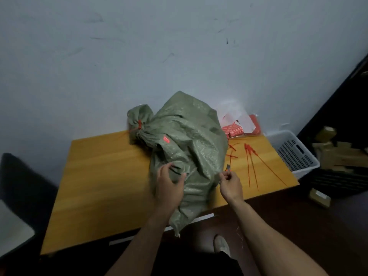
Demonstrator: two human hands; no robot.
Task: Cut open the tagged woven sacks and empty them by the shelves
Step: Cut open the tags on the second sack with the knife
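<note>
A green woven sack (187, 140) lies on the yellow wooden table (103, 176), its neck at the far left tied with a red tie (139, 125) and a small red tag (166, 140) on its side. My left hand (169, 186) rests on the sack's near side, fingers curled into the fabric. My right hand (231, 185) pinches a small cutter (228, 168) with a grey blade, just right of the sack. The sack's bottom corner hangs over the table's front edge.
Several loose red ties (253, 162) lie on the table to the right. Red packets and clear plastic (239, 126) sit at the back right. A white slotted basket (294, 152) stands beside the table, brown parcels (336, 154) beyond it. A dark chair (18, 196) is at the left.
</note>
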